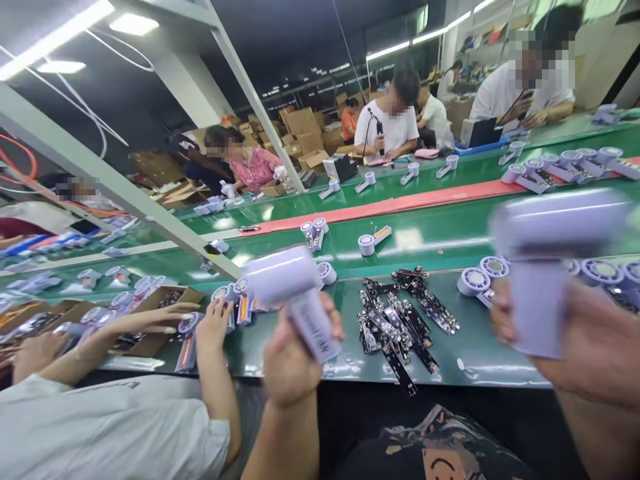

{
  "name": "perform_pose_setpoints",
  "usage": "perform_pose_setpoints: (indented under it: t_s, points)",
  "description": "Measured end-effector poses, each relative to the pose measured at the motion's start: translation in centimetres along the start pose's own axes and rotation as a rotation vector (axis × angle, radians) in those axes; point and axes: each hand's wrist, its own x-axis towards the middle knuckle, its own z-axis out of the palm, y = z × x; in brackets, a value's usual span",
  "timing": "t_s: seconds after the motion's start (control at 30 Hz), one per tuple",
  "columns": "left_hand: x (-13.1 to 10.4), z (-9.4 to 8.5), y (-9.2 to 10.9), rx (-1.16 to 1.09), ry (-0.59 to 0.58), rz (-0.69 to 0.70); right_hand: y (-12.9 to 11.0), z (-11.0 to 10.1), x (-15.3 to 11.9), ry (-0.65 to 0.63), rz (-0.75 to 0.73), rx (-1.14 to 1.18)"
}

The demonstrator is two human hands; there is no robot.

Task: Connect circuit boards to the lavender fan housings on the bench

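My left hand is closed round the handle of a lavender handheld fan shaped like a small hair dryer. Dark lettering runs along that handle, and the barrel points left. On the right, my right hand grips a second lavender handheld fan by its handle; both are smeared by motion. Each fan is held up above the bench. Between my hands lies a loose pile of black circuit boards. Several open fan bodies with round vented ends lie behind my right hand, partly hidden.
A green conveyor with a red strip carries scattered fan bodies. At my left, a co-worker's hands handle fan parts beside cardboard trays. Several people sit across the line. A slanting metal post crosses the left side.
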Motion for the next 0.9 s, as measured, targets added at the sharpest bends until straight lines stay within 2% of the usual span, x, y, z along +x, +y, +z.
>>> perform_pose_setpoints:
  t_s: [0.03,0.1,0.17,0.27,0.33,0.43,0.57,0.77,0.9]
  points:
    - [0.4,2.7,0.7,-0.289,-0.008,-0.022,1.2,-0.5,0.8,-0.003,0.042,0.137]
    - [2.3,7.7,1.6,-0.722,-0.062,-0.098,2.9,0.5,2.5,-0.033,0.182,0.515]
    - [4.8,11.5,1.8,-0.856,-0.11,-0.152,4.0,3.0,4.2,-0.034,0.291,0.774]
    - [8.0,14.7,1.6,-0.957,-0.131,-0.102,4.9,6.8,6.5,0.017,0.242,0.842]
    - [9.5,15.8,1.5,-0.999,-0.148,-0.077,5.3,8.1,7.8,0.063,0.189,0.854]
    - [11.2,17.0,1.6,-1.039,-0.172,-0.062,6.0,8.9,9.3,0.097,0.15,0.882]
    - [12.6,18.2,0.8,-1.08,-0.168,-0.05,7.3,9.9,10.3,0.092,0.23,0.96]
    - [13.4,19.3,-1.8,-1.089,-0.115,-0.174,9.5,12.0,10.7,0.118,0.359,0.979]
    - [13.6,19.6,-2.6,-1.109,-0.098,-0.262,10.2,12.6,10.7,0.058,0.396,0.973]
